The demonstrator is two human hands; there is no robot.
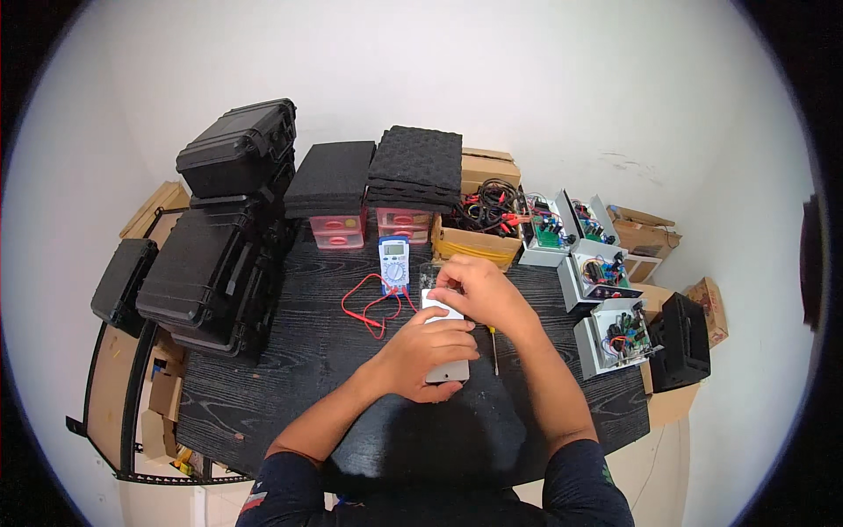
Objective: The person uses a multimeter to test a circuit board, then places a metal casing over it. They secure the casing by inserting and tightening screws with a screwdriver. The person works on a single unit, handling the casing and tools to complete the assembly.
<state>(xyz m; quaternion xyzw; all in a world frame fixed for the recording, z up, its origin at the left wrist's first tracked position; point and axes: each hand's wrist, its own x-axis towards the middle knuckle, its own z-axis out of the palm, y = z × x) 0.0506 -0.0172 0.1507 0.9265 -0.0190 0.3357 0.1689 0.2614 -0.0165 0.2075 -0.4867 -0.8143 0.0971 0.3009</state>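
Note:
A flat, light-grey rectangular case (449, 372) lies on the black table in front of me. My left hand (424, 358) is wrapped across its near half, thumb at the near edge and fingers over the top. At the far end, my right hand (474, 290) has its fingers bent and pressed together on the case; whether a small part sits in them is hidden. Just beyond stands a blue-edged multimeter (394, 265) with red test leads (364, 318) looped to its left. A screwdriver (494, 350) with a yellow handle lies right of the case.
Black hard cases (206, 268) are stacked at the left. Black foam sheets (414, 167) rest on pink drawer boxes (338, 233) at the back. A cardboard box (474, 246) holds tangled cables. Several open white housings with circuit boards (619, 334) line the right side, beside a black box (683, 342).

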